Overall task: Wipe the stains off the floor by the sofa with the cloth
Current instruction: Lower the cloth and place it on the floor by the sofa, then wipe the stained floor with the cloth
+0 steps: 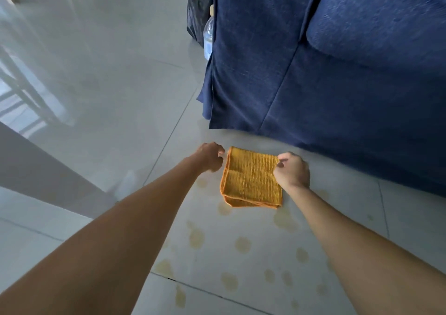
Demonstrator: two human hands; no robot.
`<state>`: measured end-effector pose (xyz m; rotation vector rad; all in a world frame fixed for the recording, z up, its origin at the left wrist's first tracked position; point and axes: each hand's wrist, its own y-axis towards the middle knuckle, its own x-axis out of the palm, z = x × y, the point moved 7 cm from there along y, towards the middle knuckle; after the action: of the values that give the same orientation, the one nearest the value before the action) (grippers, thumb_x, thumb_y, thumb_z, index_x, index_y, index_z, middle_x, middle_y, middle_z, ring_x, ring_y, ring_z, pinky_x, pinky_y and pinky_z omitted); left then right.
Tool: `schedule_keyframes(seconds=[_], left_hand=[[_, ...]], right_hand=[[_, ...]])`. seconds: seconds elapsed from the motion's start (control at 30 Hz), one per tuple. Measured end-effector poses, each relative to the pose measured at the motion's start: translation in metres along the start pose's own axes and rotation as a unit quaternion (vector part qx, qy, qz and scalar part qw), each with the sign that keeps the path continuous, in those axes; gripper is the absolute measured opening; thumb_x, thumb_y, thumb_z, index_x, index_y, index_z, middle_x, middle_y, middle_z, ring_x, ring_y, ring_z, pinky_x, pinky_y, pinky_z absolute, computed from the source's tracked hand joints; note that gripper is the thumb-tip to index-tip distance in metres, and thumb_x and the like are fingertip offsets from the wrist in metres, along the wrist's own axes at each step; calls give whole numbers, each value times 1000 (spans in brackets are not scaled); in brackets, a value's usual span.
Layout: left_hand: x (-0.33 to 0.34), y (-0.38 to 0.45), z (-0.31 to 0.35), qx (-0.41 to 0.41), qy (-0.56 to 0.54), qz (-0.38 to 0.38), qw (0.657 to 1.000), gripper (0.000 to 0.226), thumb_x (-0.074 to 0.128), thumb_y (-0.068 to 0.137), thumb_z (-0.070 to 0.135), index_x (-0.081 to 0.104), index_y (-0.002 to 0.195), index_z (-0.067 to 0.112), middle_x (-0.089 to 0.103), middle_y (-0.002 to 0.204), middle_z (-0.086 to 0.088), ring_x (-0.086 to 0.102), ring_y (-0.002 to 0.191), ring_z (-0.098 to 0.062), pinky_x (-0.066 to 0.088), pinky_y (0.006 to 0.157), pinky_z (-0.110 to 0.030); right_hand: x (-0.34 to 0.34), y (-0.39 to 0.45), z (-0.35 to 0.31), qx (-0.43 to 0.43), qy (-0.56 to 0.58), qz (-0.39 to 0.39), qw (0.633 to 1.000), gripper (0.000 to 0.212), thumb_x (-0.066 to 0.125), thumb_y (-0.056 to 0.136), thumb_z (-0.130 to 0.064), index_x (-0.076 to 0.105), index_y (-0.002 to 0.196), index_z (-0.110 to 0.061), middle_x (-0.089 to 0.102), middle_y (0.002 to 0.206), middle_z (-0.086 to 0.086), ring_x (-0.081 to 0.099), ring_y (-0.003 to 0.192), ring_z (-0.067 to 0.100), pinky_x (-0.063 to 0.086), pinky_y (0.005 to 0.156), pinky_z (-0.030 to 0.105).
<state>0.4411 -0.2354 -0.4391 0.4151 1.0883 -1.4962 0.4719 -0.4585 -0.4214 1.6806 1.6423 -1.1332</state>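
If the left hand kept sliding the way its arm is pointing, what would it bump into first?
Probably the blue sofa. The left hand pinches the orange cloth's top corner and points up and to the right, with only bare floor between it and the sofa's skirt. Depth is hard to judge.

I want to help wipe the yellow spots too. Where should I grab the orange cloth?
The cloth is folded flat into a pad. Probably best to press a palm on its broad top from above, fingers curled over the far edge, where the left hand and right hand now pinch its corners.

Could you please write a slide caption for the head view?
Both hands, left and right, hold a folded cloth over floor stains beside the sofa.
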Motion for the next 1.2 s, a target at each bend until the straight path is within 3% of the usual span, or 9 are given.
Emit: schedule_keyframes(seconds=[0.1,0.17,0.3,0.37,0.6,0.73,0.9,1.03,1.2], left_hand=[[-2,4,-16,1,44,-2,999,41,43,96,14,47,137,17,51,136,-6,48,123,-26,39,101,-35],[-6,7,-30,14,81,3,997,38,41,97,19,49,134,17,51,136,-5,47,124,-26,39,104,-37],[-20,7,-70,7,120,44,992,44,34,98,29,40,140,16,34,150,-4,38,133,-28,34,107,-41],[-28,3,-96,-12,126,80,989,52,32,99,33,25,148,17,21,157,-2,26,141,-25,26,112,-41],[-25,-29,-164,-37,152,159,975,62,20,97,51,7,152,25,-4,160,-2,2,147,-20,7,117,-41],[-24,-32,-167,-34,145,209,967,68,11,91,57,10,152,26,4,160,1,4,147,-17,6,117,-41],[-25,-30,-168,-27,141,217,966,58,15,97,48,12,151,28,6,159,4,3,147,-15,4,117,-38],[-24,-28,-170,-28,135,192,972,54,17,100,42,8,151,29,1,160,5,-1,147,-15,2,117,-39],[-20,-38,-173,-10,115,178,977,52,16,101,40,7,151,29,1,159,6,-2,147,-14,2,117,-39]], right_hand=[[18,-9,-16,-126,-98,10,987,32,51,93,-16,61,123,-15,61,124,9,52,118,27,46,91,35],[41,-14,-24,-196,-140,-26,970,41,46,97,-30,52,135,-18,50,139,10,42,129,27,38,104,38],[86,-26,-26,-276,-216,-126,928,66,19,92,-62,11,153,-38,4,163,0,8,149,22,12,119,45],[93,-28,-19,-297,-226,-122,920,72,5,87,-71,1,152,-42,-3,163,-4,2,150,18,6,120,45],[91,-7,-15,-276,-229,-32,933,70,8,88,-67,11,152,-41,8,163,-5,10,150,17,10,117,45],[96,3,-20,-239,-229,-20,944,71,7,88,-66,9,153,-39,6,163,-4,6,150,18,7,118,46],[112,6,-45,-194,-204,-17,960,66,18,95,-62,10,154,-34,4,164,-2,3,150,20,4,118,50],[140,-14,-87,-234,-196,-53,951,68,20,94,-63,7,155,-34,-1,164,-4,0,150,19,0,117,50],[159,-57,-106,-350,-222,-94,905,72,18,90,-70,6,154,-38,-1,163,-6,0,150,17,-2,118,46]])
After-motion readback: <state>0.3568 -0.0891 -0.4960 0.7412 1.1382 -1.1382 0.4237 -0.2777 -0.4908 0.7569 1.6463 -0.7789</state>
